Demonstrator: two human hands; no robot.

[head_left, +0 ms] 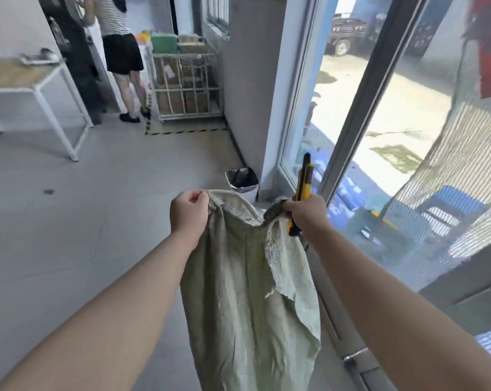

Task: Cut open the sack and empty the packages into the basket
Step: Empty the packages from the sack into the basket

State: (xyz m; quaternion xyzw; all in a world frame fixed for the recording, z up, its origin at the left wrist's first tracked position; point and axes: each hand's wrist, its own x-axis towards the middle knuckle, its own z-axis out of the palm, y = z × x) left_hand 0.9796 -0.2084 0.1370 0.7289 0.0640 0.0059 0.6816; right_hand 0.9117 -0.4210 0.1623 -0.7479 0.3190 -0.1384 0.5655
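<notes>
The grey floor [69,221] fills the left half of the frame, and a tall glass pane [393,122] runs down the right. At centre and lower centre the pale green woven sack [238,292] is held up by its top edge, hanging limp and flat, with a torn flap showing on its right side. At the upper left a white-framed counter [26,77] is seen, and just right of it a person [120,52] in a striped top is standing with their back to the camera. At upper centre a wire basket [186,86] stacked with cardboard boxes is parked against the wall, well apart from the sack. A small lined bin [242,180] sits on the floor just above the sack's top edge. The left hand [189,210] is closed, pinching the sack's left corner. The right hand [306,211] is clenched on the right corner together with a yellow utility knife [303,187], pointed upward.
</notes>
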